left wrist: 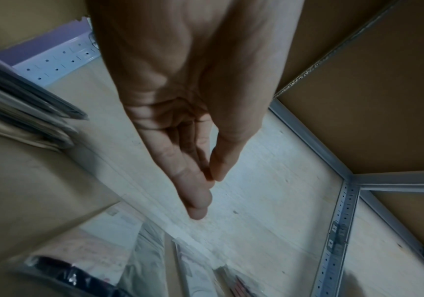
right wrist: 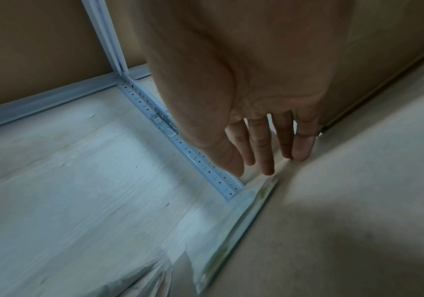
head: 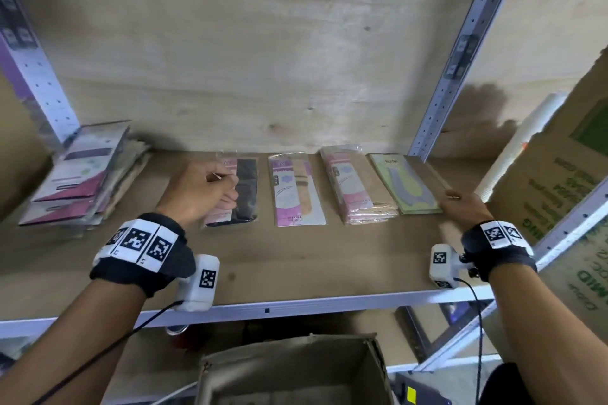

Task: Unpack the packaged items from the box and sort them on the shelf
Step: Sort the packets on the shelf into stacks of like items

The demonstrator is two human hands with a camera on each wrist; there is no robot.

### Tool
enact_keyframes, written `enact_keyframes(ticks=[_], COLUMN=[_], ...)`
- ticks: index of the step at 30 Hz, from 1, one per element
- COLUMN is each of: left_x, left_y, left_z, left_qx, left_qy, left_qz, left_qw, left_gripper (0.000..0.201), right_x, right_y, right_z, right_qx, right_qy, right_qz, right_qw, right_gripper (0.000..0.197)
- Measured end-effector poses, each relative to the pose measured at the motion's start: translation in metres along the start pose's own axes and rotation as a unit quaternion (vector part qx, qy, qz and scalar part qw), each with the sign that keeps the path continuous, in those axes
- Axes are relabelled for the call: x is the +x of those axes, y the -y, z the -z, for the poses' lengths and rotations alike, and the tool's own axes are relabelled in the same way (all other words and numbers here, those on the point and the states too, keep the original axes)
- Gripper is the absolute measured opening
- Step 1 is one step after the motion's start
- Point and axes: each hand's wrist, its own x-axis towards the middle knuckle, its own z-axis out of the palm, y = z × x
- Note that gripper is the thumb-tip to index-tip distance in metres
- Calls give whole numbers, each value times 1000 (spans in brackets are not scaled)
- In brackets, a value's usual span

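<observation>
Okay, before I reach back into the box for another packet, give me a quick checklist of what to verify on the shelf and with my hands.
1. Left hand holds nothing: ok; fingers straight above the black-and-pink clear-wrapped packet.
2. Right hand free: ok; fingers straight, touching the right edge of the flat green packet.
3. Four piles lie in a row apart on the brown shelf board: mostly ok; the green packet touches the pink-and-tan stack.
4. Purple-and-white packet lies flat: ok.
5. Leaning stack of purple card packets at far left is steady: cannot tell.
6. Open cardboard box below still holds packets: cannot tell.
</observation>
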Motion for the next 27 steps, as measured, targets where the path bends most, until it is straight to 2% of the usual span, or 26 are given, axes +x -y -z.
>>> enact_keyframes(ticks=[4,7,9,12,16,19,22,23,27], left_x=[1,-1,-2,-3,-3,-4,-8,-11,-16], left_y=[0,-5,-6,-6,-1,2,9,12,27], left_z=[7,14,22,41,73,104,137,147,177], left_qx=[-2,-26,-30,-25,-16,-23,139,159,208], left_qy=[-10,-21,-31,-63,-134,-205,-298,-321,-319], left_qz=[-3,-7,-12,-15,-7,6,17,29,99], left_qw=[1000,999,999,998,991,978,944,933,919], left_gripper=[3,5,6,7,8,8,19,22,29], right_x=[-11,-33,-55,-92,-139,-165,-182,-188,-208], right_y=[13,45,75,125,195,248,293,307,352], right_z=[-1,-11,-27,-65,-117,-154,-193,-206,-254], right_qx=[-23,-23,-3,84,180,181,180,176,186], right_qy=[-55,-100,-99,-5,128,209,267,282,377], right_qz=[18,94,164,255,306,342,338,327,253], right_qw=[998,990,982,963,926,898,884,885,871], right_gripper=[41,29,23,18,20,18,13,13,11])
